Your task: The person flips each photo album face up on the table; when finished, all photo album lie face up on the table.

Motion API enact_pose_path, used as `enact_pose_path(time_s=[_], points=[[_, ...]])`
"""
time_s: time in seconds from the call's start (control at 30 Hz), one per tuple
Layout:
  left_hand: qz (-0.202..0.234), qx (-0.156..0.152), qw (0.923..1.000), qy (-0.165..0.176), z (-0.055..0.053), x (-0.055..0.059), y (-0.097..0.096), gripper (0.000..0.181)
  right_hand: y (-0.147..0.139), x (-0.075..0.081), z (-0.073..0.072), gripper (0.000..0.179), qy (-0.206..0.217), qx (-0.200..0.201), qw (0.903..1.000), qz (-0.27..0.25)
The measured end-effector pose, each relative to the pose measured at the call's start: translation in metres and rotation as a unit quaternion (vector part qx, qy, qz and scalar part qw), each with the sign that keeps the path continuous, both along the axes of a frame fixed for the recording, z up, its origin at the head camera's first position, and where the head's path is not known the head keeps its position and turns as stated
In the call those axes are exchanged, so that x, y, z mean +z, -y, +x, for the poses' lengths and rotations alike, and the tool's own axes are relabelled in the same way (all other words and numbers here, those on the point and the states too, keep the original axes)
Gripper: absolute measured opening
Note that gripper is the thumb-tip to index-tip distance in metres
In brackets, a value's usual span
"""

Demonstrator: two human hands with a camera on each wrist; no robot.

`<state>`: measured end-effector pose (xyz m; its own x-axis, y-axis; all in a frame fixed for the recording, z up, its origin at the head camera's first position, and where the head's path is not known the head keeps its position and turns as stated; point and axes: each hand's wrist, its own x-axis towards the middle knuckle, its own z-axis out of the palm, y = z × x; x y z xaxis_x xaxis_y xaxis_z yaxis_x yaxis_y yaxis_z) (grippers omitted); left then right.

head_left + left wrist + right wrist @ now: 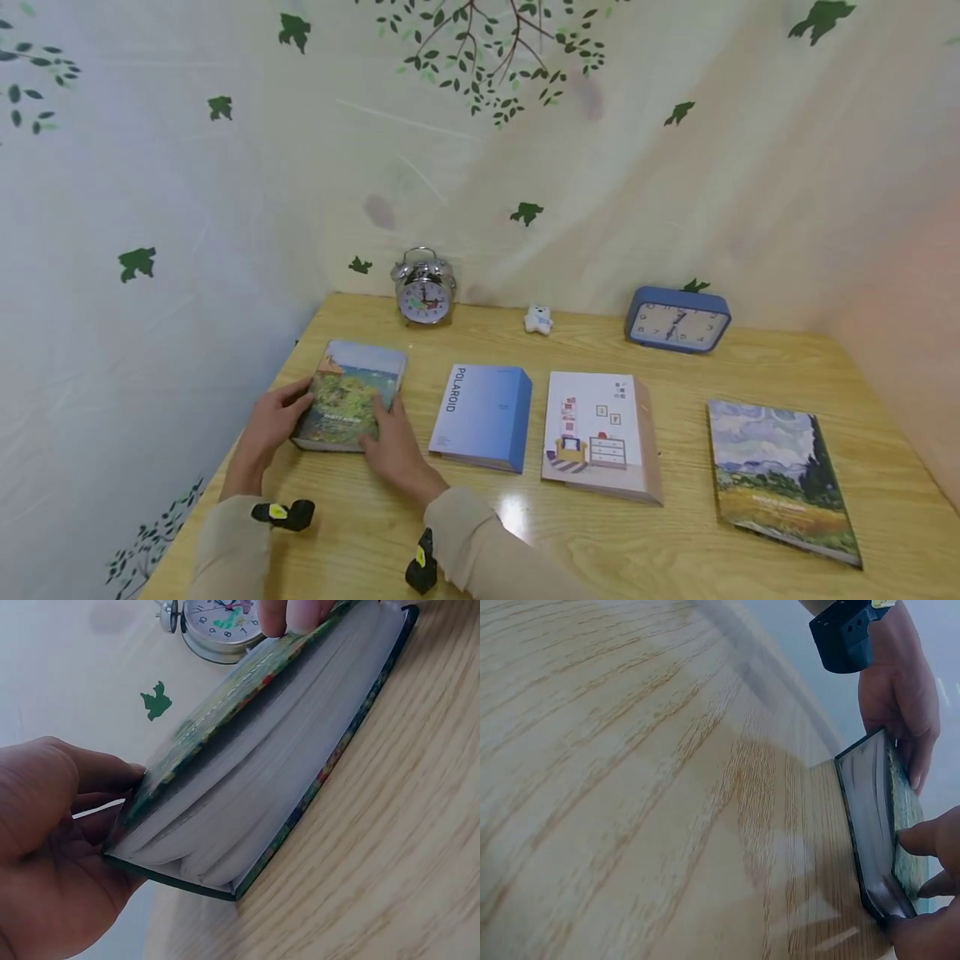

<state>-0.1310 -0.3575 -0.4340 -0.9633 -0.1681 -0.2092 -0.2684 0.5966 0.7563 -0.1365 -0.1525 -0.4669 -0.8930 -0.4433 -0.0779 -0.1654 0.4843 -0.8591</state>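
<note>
A photo album [352, 400] with a painted landscape cover lies at the left of the table. My left hand [273, 417] holds its spine side; in the left wrist view the thumb and fingers of that hand [60, 840] bend about the spine edge. On the opposite side, my right hand [397, 446] grips the album, its fingers on the cover and along the edge. The page edges [277, 757] face the left wrist camera, slightly fanned between the covers. Both hands also show in the right wrist view, at either end of the album [870, 817].
To the right lie a blue Polaroid album [480, 417], a white illustrated album [592, 433] and another painted-cover album [780, 475]. Along the back stand a silver alarm clock [423, 296], a small white bear figure [537, 320] and a blue clock [678, 321]. A curtain hangs behind.
</note>
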Motion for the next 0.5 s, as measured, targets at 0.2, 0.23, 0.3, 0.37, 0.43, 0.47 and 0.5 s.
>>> enact_pose_path(time_s=[0.2, 0.23, 0.3, 0.37, 0.43, 0.47, 0.5], points=[[-0.027, 0.006, 0.9996, 0.003, -0.002, -0.002, 0.005, 0.055, 0.001, 0.001, 0.000, 0.061, -0.007, 0.005, 0.9997, 0.021], [-0.036, 0.007, 0.9993, 0.004, -0.002, -0.003, 0.006, 0.056, 0.000, 0.002, 0.000, 0.060, -0.009, 0.006, 0.9997, 0.021], [-0.055, 0.008, 0.9984, 0.003, -0.003, -0.004, 0.008, 0.058, -0.002, 0.005, 0.000, 0.060, -0.014, 0.005, 0.9998, 0.015], [-0.072, 0.010, 0.9974, -0.004, -0.002, -0.004, 0.007, 0.061, -0.006, 0.009, -0.002, 0.058, -0.022, 0.003, 0.9997, 0.010], [-0.073, 0.026, 0.9965, -0.029, -0.001, -0.001, 0.003, 0.063, -0.010, 0.015, -0.005, 0.058, -0.027, 0.000, 0.9996, 0.001], [-0.072, 0.042, 0.9953, -0.049, -0.001, 0.001, 0.001, 0.062, -0.013, 0.018, -0.008, 0.058, -0.032, -0.003, 0.9995, -0.005], [-0.066, 0.060, 0.9934, -0.072, -0.001, 0.004, -0.003, 0.061, -0.016, 0.021, -0.011, 0.058, -0.045, -0.007, 0.9989, -0.006]])
